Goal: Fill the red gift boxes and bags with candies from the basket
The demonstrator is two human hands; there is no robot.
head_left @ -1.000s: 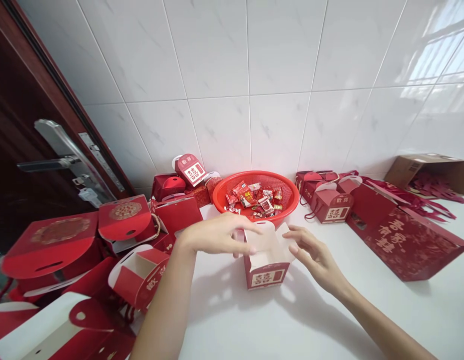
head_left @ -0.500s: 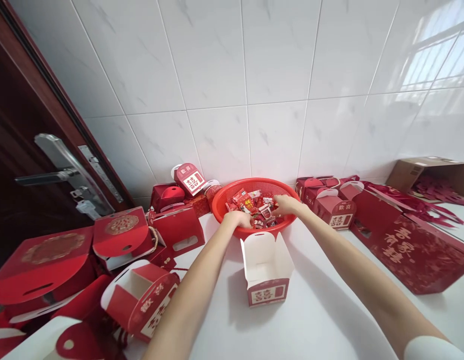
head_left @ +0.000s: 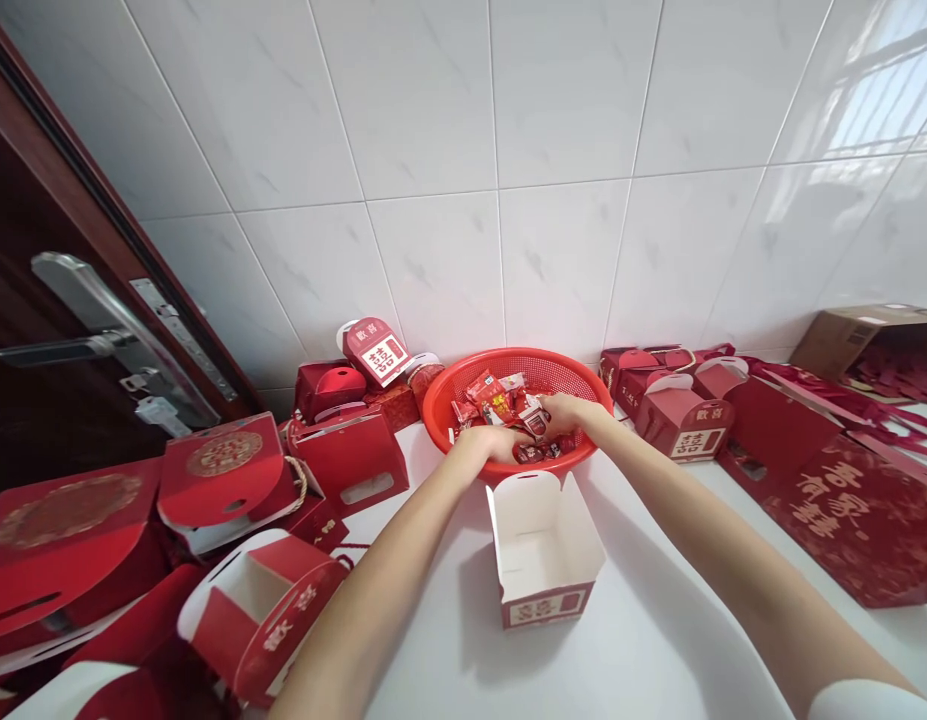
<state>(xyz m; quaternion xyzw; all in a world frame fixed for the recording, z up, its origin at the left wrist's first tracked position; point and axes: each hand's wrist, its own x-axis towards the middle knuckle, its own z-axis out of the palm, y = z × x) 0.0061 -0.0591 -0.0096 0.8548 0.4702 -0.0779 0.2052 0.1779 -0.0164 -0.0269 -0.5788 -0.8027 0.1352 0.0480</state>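
A red plastic basket [head_left: 444,400] with meshed sides holds small wrapped candies [head_left: 497,405], mostly red. Both hands reach into it. My left hand [head_left: 497,443] lies low over the near left part of the candies, its fingers stretched toward the right and partly hidden among them. From the right side comes my right hand [head_left: 564,412], its fingers closed on a small red-and-white wrapped candy [head_left: 536,420]. Just in front of the basket, between my forearms, stands an open red gift box [head_left: 549,607] with a white inside and upright flaps.
Several red gift boxes [head_left: 230,455] crowd the left side, near a dark door with a handle [head_left: 95,345]. On the right stand a small box [head_left: 684,415], a large red box [head_left: 868,520] and a cardboard carton [head_left: 845,345] of dark red ribbons. A tiled wall [head_left: 433,260] rises behind.
Both hands have moved a little closer together among the candies, the left one further right. The camera view has shifted slightly. The open box stands in the same place.
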